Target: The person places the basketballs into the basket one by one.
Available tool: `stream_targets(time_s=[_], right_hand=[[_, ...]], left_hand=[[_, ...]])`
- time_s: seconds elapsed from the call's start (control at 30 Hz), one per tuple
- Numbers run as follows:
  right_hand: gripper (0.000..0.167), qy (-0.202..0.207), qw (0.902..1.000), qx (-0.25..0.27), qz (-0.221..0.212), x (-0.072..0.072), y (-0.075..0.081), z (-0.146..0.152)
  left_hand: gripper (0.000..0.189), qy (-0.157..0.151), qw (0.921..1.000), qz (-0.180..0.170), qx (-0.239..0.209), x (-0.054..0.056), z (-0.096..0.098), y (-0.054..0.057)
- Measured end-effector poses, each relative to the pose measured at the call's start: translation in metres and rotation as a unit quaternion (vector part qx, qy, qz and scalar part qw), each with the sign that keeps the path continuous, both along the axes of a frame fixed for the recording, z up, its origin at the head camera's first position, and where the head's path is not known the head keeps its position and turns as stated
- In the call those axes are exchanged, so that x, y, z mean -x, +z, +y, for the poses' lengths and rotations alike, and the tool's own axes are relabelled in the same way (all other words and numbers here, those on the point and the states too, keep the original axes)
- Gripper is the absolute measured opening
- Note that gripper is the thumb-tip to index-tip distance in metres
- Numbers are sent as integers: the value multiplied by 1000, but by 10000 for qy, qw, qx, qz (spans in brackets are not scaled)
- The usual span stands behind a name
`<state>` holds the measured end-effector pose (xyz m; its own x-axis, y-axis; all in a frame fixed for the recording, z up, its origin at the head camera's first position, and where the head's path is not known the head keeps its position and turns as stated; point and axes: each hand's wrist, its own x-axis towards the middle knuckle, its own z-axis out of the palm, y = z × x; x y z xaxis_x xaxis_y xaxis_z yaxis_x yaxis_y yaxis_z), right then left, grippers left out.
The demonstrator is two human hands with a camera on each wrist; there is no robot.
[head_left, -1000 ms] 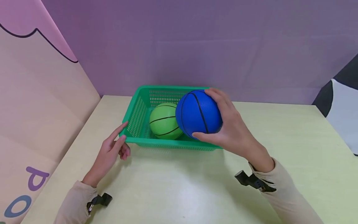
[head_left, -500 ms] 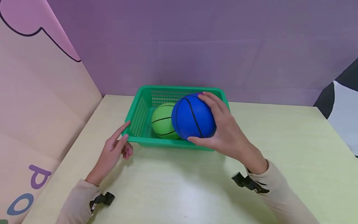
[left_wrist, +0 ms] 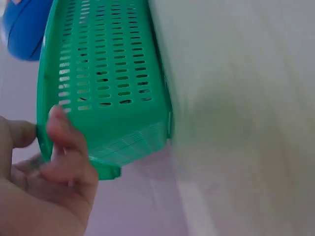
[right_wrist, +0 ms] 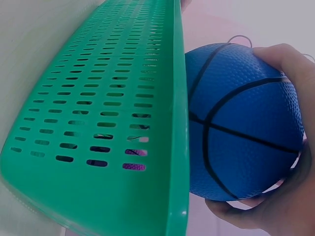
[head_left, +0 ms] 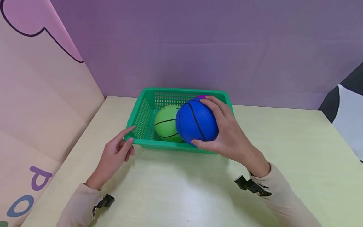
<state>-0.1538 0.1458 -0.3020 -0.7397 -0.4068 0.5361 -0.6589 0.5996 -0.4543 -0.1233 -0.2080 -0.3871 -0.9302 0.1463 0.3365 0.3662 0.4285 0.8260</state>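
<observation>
My right hand grips a blue ball with black lines, fingers spread over its far side and thumb at its near side. The ball is at the right half of a green plastic basket, and in the right wrist view most of it shows above the rim. A light green ball sits inside, partly covered by the blue one. Behind the blue ball a bit of something purple peeks out. My left hand holds the basket's near left corner, the rim between thumb and fingers in the left wrist view.
The basket stands on a pale table, close to a purple cloth backdrop. A light printed panel rises along the table's left side. Black wrist cameras are strapped to both sleeves.
My right hand has brought the blue ball a little left and lower at the basket, uncovering the right rim and the purple patch. The left hand stays at the corner, its fingers slightly shifted.
</observation>
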Motion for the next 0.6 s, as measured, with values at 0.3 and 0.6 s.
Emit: stream_targets(time_s=[0.3,0.6], right_hand=[[104,3,10000,-16,66,1,1,-1],[103,52,9998,-94,186,2,-1,-3]], left_hand=[[20,988,9517,2158,1946,-13,22,30],[24,38,9325,2828,2245,-8,42,41]])
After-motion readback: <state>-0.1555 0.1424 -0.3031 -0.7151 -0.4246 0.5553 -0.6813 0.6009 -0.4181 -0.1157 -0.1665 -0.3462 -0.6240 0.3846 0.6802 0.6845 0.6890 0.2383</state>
